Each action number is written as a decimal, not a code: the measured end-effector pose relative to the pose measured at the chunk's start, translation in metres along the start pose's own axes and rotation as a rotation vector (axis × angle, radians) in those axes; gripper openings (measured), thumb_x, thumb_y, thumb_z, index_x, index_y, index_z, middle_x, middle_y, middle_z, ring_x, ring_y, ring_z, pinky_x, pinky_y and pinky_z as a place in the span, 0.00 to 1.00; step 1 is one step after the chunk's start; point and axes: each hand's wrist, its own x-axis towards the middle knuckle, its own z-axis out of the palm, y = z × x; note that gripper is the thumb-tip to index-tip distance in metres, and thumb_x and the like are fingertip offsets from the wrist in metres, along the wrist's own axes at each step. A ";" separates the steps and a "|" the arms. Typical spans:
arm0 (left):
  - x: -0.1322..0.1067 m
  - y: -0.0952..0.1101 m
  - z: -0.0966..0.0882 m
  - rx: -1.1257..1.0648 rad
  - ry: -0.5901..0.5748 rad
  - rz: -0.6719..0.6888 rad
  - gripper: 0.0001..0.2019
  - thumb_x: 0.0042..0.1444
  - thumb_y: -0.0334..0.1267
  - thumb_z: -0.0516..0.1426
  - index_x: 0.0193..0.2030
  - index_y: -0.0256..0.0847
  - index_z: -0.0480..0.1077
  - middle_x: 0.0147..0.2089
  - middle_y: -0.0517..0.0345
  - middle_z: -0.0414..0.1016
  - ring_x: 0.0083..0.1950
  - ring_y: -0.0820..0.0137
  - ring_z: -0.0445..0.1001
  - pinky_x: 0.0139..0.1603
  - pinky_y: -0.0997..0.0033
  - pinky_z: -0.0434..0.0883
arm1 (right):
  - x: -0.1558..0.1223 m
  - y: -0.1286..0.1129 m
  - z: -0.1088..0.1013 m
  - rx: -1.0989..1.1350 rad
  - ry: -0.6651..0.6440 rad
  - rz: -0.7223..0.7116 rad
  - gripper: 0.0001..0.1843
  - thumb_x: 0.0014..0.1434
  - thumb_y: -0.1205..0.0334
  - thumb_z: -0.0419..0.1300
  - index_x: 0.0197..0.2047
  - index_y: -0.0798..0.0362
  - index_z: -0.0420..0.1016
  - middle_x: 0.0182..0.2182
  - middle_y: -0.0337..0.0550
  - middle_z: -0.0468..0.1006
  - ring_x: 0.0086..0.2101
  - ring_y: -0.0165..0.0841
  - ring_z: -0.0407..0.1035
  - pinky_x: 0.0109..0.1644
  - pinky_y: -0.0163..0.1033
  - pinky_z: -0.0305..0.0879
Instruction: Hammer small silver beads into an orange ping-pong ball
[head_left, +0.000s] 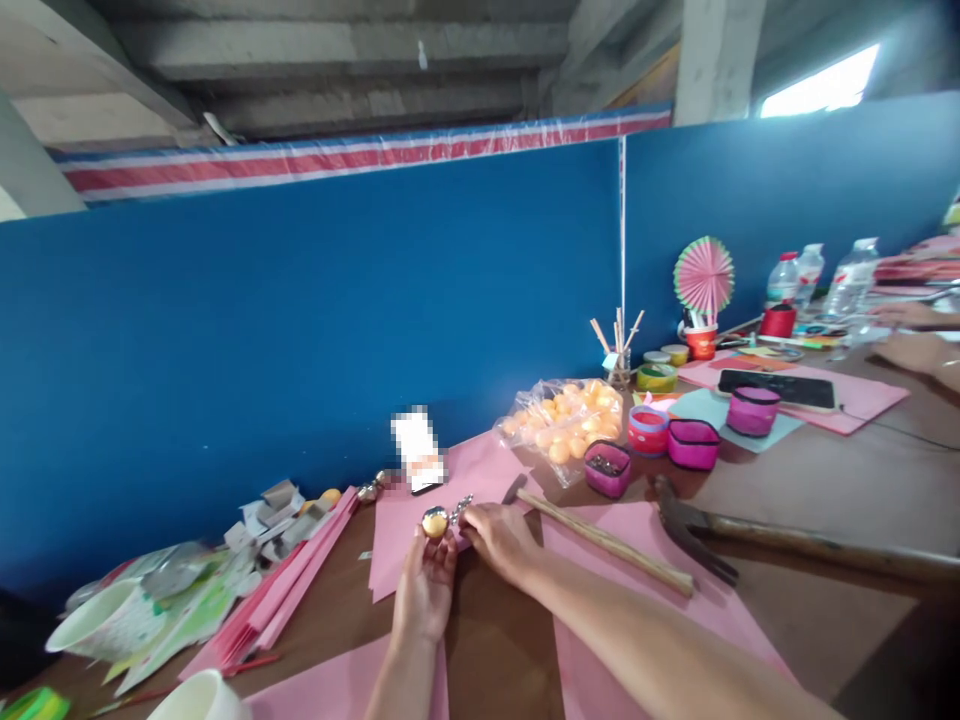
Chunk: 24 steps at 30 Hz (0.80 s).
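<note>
In the head view my left hand (427, 590) is palm up, its curled fingers holding a shiny round metal ball (434, 521) at the fingertips. The ball looks gold below and silver on top. My right hand (499, 540) reaches in from the right, its fingers pinched at a small silvery chain-like piece (460, 507) beside the ball. Whether the piece is joined to the ball, I cannot tell. Pink paper (480, 462) lies under and beyond both hands. A hammer with a wooden handle (611, 545) lies just right of my right hand.
A phone (418, 450) stands behind the hands. A bag of orange balls (562, 415), small magenta containers (693, 445) and a larger hammer (795, 540) are to the right. Folded pink paper (281, 590) and bowls (97, 620) lie left. Another person's hands (911, 345) show at far right.
</note>
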 end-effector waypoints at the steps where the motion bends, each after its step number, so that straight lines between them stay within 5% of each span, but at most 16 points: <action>1: 0.000 0.000 -0.001 0.003 -0.004 0.006 0.08 0.55 0.30 0.50 0.36 0.32 0.70 0.32 0.51 0.75 0.29 0.74 0.73 0.30 0.77 0.73 | 0.000 0.000 0.000 0.004 -0.005 -0.001 0.06 0.56 0.64 0.51 0.35 0.52 0.69 0.32 0.40 0.75 0.33 0.30 0.69 0.34 0.31 0.58; 17: 0.007 0.002 -0.002 0.094 0.079 -0.031 0.13 0.56 0.30 0.45 0.41 0.36 0.69 0.36 0.52 0.75 0.32 0.73 0.74 0.29 0.78 0.73 | 0.004 0.005 0.007 0.024 0.058 -0.080 0.10 0.56 0.66 0.49 0.37 0.51 0.71 0.34 0.38 0.75 0.34 0.29 0.68 0.36 0.30 0.60; 24: 0.011 0.005 0.005 0.200 0.224 -0.015 0.13 0.53 0.35 0.48 0.44 0.45 0.68 0.31 0.56 0.76 0.37 0.65 0.74 0.34 0.67 0.74 | 0.007 0.002 0.008 -0.031 0.009 -0.024 0.09 0.53 0.63 0.51 0.35 0.49 0.71 0.34 0.38 0.76 0.34 0.32 0.69 0.36 0.33 0.62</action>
